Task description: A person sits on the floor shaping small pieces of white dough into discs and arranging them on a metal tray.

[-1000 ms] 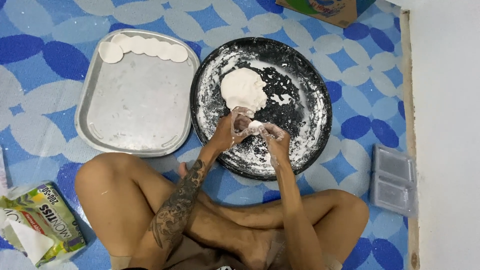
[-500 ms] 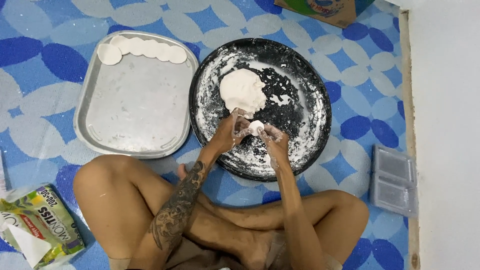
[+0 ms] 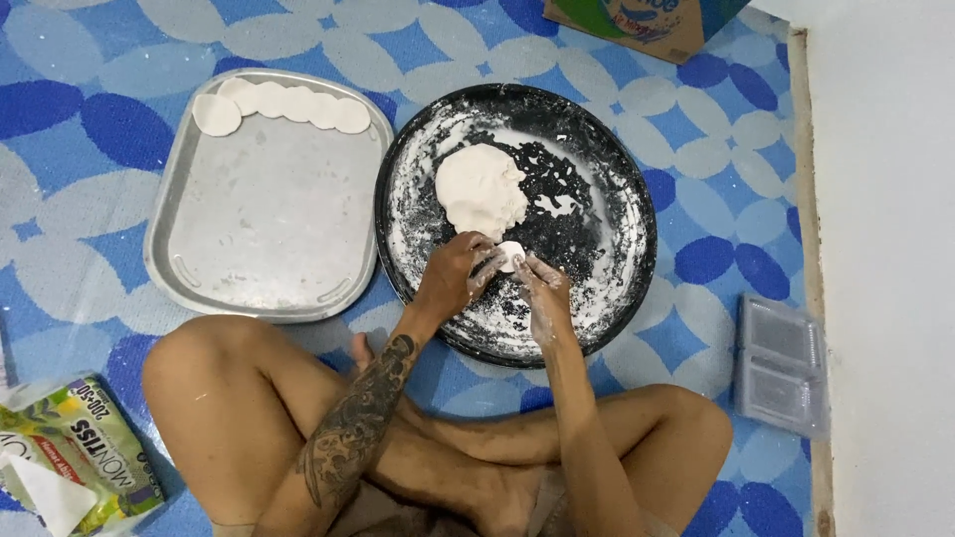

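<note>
White flour coats the round black pan [image 3: 617, 159], which sits on a blue patterned floor mat [image 3: 80, 119] in front of a person seated cross-legged. Both hands meet over the near part of the pan. The left hand [image 3: 453, 278], on a tattooed forearm, and the right hand [image 3: 542, 298], dusted with flour, pinch a small piece of dough [image 3: 510, 256] between their fingertips; each grip is closed on that piece from its own side, the left from the left, the right from below and to the right. The small piece is held just above the pan's floured bottom, close beside the big lump of dough [image 3: 480, 189] that rests further back in the pan.

Left of the pan, and touching or nearly touching its rim, lies a rectangular metal tray [image 3: 259, 239] with rounded corners. Along its far edge runs a row of flat dough rounds [image 3: 284, 104], overlapping one another. A clear plastic box [image 3: 781, 363] lies on the mat to the right, near the wall. A green and yellow bag [image 3: 70, 452] sits by the person's left knee, and a corner of a cardboard box [image 3: 637, 25] shows at the top.
</note>
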